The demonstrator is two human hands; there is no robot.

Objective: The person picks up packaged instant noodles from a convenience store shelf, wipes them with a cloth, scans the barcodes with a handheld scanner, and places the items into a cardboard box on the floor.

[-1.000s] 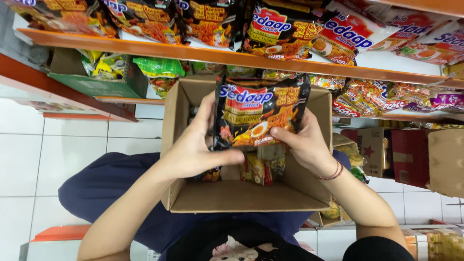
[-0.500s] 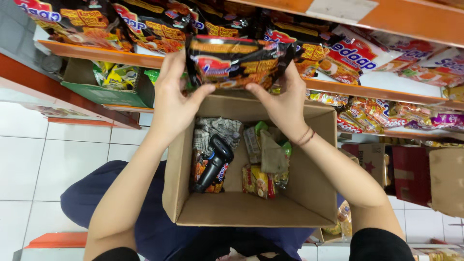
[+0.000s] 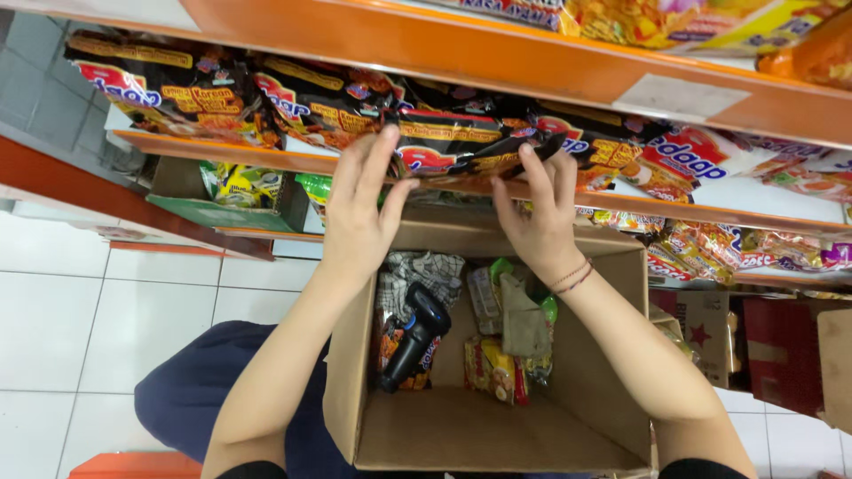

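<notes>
Both my hands hold a black and red noodle multipack (image 3: 461,151) at the front of an orange shelf (image 3: 240,155). My left hand (image 3: 362,208) grips its left end and my right hand (image 3: 538,213) its right end. The pack lies among similar dark packs (image 3: 177,89) on that shelf. Below my hands an open cardboard box (image 3: 603,390) rests on my lap. Inside it lie a black handheld scanner (image 3: 415,341), a checked cloth (image 3: 417,270) and several small snack packets (image 3: 497,368).
White and red noodle packs (image 3: 701,164) fill the shelf to the right. A lower shelf holds green packets (image 3: 244,186) in a green tray. Cardboard cartons (image 3: 754,341) stand at the right. White floor tiles (image 3: 89,319) lie to the left.
My hands lifted the noodle pack out of the box and moved it up and away onto the shelf edge. The box contents came into view.
</notes>
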